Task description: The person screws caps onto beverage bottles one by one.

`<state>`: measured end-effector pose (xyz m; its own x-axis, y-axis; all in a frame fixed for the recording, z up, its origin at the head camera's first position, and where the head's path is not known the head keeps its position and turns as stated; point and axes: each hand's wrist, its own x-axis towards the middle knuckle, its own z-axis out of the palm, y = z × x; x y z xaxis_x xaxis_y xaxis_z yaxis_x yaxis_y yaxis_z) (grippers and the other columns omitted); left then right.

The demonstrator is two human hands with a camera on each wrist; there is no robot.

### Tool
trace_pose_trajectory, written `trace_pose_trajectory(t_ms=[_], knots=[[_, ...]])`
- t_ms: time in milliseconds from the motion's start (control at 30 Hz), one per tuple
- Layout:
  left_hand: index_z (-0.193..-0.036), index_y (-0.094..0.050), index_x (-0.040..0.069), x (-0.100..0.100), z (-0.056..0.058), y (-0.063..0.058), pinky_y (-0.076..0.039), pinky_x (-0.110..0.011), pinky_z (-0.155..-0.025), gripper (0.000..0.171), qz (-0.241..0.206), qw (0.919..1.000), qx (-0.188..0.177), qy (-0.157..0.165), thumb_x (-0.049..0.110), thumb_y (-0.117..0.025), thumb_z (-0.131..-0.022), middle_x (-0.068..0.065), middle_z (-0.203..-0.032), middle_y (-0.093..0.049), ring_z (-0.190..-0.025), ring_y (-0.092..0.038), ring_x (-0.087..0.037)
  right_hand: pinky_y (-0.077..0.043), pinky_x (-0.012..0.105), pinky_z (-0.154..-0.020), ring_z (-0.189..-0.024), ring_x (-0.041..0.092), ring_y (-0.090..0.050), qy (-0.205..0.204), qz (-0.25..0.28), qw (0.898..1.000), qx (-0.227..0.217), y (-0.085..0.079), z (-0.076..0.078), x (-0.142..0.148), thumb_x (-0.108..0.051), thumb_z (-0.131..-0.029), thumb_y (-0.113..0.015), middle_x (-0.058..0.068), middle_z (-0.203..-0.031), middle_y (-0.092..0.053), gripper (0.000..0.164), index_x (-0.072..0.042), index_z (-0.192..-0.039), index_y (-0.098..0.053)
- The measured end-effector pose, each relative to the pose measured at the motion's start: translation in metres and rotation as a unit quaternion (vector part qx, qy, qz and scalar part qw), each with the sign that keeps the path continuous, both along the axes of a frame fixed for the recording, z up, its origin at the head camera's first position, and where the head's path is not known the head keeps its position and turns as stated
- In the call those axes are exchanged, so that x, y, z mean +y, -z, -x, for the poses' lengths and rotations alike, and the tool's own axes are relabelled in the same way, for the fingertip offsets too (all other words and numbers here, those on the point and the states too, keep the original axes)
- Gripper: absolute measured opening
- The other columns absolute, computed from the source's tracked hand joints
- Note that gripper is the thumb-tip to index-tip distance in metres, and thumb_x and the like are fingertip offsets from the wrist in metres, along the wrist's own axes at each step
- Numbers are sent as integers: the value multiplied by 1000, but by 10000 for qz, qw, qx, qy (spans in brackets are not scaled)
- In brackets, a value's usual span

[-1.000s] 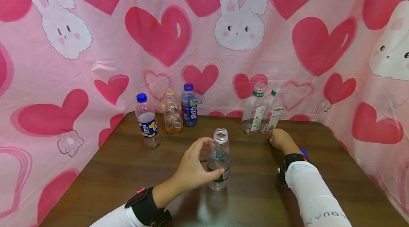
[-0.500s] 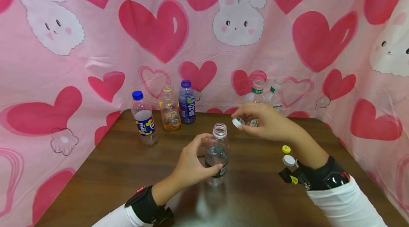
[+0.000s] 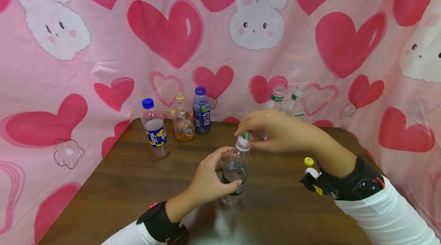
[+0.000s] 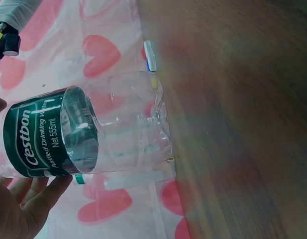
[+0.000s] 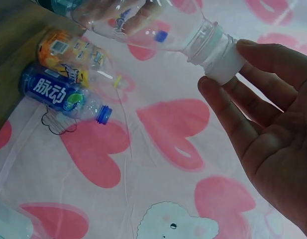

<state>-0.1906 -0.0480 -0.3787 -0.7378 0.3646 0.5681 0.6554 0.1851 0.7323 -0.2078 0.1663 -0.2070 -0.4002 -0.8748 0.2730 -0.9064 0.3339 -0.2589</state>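
Observation:
My left hand (image 3: 214,178) grips a clear plastic bottle (image 4: 128,122) with a green "C'estbon" label around its middle. In the head view the bottle leans slightly to the right, its base low by the table. My right hand (image 3: 275,132) pinches a white cap (image 5: 227,64) between thumb and fingers, right at the bottle's mouth. The right wrist view has the cap sitting over the threaded neck (image 5: 205,42). A bit of green shows on the cap's top in the head view.
Back left stand a Pepsi bottle (image 3: 156,134) with a blue cap, an uncapped orange-tinted bottle (image 3: 182,120) and an uncapped blue bottle (image 3: 201,113). Two clear bottles with green neck bands, one a clear bottle (image 3: 299,103), stand behind my right hand. A yellow cap (image 3: 308,161) and a white cap (image 3: 312,172) lie at right.
My right hand has come from the right side of the table with the white cap and brought it onto the bottle's mouth. My left hand keeps its grip; the bottle now tilts slightly.

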Motion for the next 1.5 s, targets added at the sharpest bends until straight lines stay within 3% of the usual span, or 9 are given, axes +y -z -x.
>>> trace_pose_trajectory(t_ms=[167,333,533,800,1067,1200,1367,1500], knots=[[-131,-52,15,1,-2,-2,-57,-28,-76,73,99,9999,-46,32,13,-87,-67,3,-116,-64,-104,-61,-16,-55,24,-74,-88,11,-59,29,-219,9997,-63,-1,-1,-2,1,-81,-74,-2,-108,-67,29,-11,-107,-72],[-131,-53,14,3,-3,-5,-56,-27,-76,72,228,9995,-196,18,13,-87,-67,3,-116,-63,-104,-61,-15,-56,30,-80,-96,13,-63,115,-393,9991,-142,-3,-2,-2,4,-80,-75,-2,-108,-68,30,-12,-106,-73],[-131,-54,12,6,-3,-5,-57,-27,-74,71,266,9996,-104,24,14,-86,-68,-3,-115,-65,-102,-62,-18,-56,29,-80,-99,14,-64,117,-432,9989,-105,-2,-2,1,7,-79,-74,-2,-107,-69,32,-11,-105,-74],[-130,-54,16,9,-3,-4,-56,-27,-69,71,372,9993,-21,-43,17,-86,-66,1,-112,-65,-100,-61,-15,-55,23,-68,-76,8,-62,619,-474,9964,318,3,-2,1,-10,-79,-81,-2,-90,-70,22,-7,-99,-75],[-130,-55,19,12,-3,-1,-56,-26,-69,71,395,9988,-273,33,17,-86,-67,6,-113,-65,-100,-61,-12,-50,19,-59,-63,4,-54,919,-530,9928,553,7,-2,-2,-22,-80,-82,-5,-76,-67,19,-7,-90,-76],[-130,-55,19,12,-3,0,-56,-26,-70,71,394,9987,-311,20,17,-86,-66,5,-113,-65,-101,-61,-12,-53,21,-63,-68,5,-57,847,-493,9944,387,6,-4,1,-25,-81,-81,-2,-88,-70,28,-6,-102,-75],[-131,-54,18,11,-4,1,-56,-26,-72,71,388,9988,-302,37,16,-86,-67,2,-115,-66,-103,-61,-13,-56,29,-78,-96,15,-65,562,-399,9976,-42,4,-5,10,-19,-79,-82,2,-114,-66,39,-10,-115,-71],[-131,-54,19,10,-5,0,-55,-27,-74,72,351,9989,-287,70,17,-86,-67,4,-117,-65,-104,-61,-13,-56,30,-79,-95,12,-65,253,-239,9986,-405,7,-2,16,-10,-79,-81,-1,-110,-68,35,-10,-113,-71]])
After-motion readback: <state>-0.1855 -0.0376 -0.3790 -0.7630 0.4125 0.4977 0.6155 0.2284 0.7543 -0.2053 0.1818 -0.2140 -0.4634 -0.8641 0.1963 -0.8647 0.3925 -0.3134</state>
